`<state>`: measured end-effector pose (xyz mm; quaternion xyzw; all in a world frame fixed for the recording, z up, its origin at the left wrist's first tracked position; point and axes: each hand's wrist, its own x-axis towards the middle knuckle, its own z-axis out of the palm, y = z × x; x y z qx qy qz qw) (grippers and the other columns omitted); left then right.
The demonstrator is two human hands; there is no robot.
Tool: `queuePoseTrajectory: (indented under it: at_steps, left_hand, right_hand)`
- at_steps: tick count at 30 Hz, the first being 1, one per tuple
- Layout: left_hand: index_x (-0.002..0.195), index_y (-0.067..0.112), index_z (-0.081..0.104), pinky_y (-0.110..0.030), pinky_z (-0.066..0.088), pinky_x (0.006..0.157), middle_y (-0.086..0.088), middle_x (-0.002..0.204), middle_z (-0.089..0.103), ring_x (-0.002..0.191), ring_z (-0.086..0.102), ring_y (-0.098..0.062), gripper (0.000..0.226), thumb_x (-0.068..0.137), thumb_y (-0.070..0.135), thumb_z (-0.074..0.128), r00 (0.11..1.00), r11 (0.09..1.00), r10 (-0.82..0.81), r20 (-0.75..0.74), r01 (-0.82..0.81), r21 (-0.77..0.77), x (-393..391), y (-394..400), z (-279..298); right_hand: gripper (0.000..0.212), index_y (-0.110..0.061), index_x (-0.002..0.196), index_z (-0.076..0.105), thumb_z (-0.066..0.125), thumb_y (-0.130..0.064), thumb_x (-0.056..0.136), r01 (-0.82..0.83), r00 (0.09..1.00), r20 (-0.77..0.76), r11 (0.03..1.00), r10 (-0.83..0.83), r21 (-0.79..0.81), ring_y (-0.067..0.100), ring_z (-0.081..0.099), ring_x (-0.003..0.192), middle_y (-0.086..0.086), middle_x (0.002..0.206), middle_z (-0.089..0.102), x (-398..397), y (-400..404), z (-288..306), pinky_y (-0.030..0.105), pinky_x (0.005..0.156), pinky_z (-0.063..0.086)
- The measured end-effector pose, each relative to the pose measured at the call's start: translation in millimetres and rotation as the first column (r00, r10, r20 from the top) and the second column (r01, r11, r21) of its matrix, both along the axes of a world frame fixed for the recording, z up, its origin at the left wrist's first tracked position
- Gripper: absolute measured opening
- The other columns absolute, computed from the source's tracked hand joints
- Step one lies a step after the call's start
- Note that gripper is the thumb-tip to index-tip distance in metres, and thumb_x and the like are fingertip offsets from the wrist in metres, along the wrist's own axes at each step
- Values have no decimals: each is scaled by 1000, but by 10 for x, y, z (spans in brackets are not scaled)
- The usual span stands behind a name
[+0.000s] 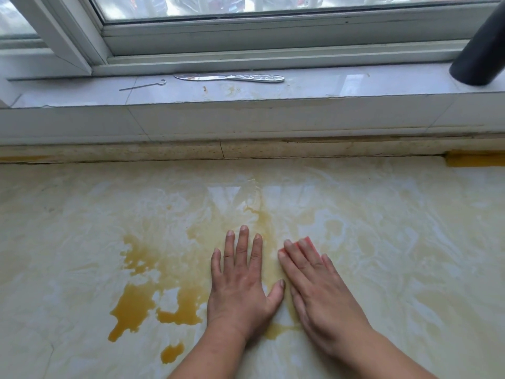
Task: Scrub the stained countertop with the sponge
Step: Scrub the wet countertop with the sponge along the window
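Observation:
A pale marbled countertop (382, 242) fills the lower view, smeared and pooled with yellow-brown liquid (131, 307) left of centre. My left hand (240, 280) lies flat on the wet surface, fingers straight and spread. Beside it, my right hand (319, 291) presses flat on a red sponge (307, 240); only the sponge's far corner shows past my fingertips, the rest is hidden under the hand. Thin yellowish smears run from the hands toward the back edge.
A raised white windowsill (300, 91) runs behind the counter, carrying a metal knife (232, 77) and a thin wire hook (142, 86). A dark cylinder (478, 61) stands at the sill's right end. A yellow strip (475, 159) lies at the back right.

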<state>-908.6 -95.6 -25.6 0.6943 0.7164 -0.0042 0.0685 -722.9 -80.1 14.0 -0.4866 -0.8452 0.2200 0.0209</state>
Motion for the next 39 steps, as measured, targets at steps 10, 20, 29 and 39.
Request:
queuePoseTrajectory:
  at_steps: [10, 20, 29, 39]
  left_hand:
    - [162, 28, -23, -54, -16, 125, 0, 164, -45, 149, -43, -23, 97, 86, 77, 11, 1000, 984, 23, 17, -20, -176, 12, 37, 168]
    - [160, 28, -27, -54, -16, 126, 0, 160, -49, 148, -46, -23, 98, 81, 78, 2, 1000, 976, 29, 12, -25, -215, 34, 38, 247]
    - [161, 28, -28, -53, -15, 126, 0, 160, -49, 148, -45, -22, 98, 81, 77, 1, 999, 975, 38, 2, -36, -218, 38, 13, 259]
    - [163, 27, -21, -53, -14, 127, 1, 165, -43, 151, -41, -21, 97, 86, 77, 10, 999, 982, 39, 20, -35, -187, 29, 16, 221]
  right_hand:
    - [65, -28, 161, -3, 27, -25, 104, 166, 986, 0, 985, -167, -51, 11, -27, 150, -13, 166, -21, -288, 815, 45, 41, 126, -4]
    - [62, -29, 161, -3, 22, -31, 104, 156, 988, 17, 985, -155, -68, 11, -28, 150, -14, 166, -21, -101, 378, 78, 39, 125, -8]
    - [65, -30, 160, -9, 23, -31, 103, 190, 982, 10, 980, -190, -52, 7, -34, 147, -17, 163, -27, 12, 105, 95, 35, 122, -12]
    - [63, -26, 162, 3, 25, -23, 103, 251, 967, 37, 968, -250, -17, 16, -14, 155, -9, 169, -9, -73, 1288, 51, 41, 125, -2]
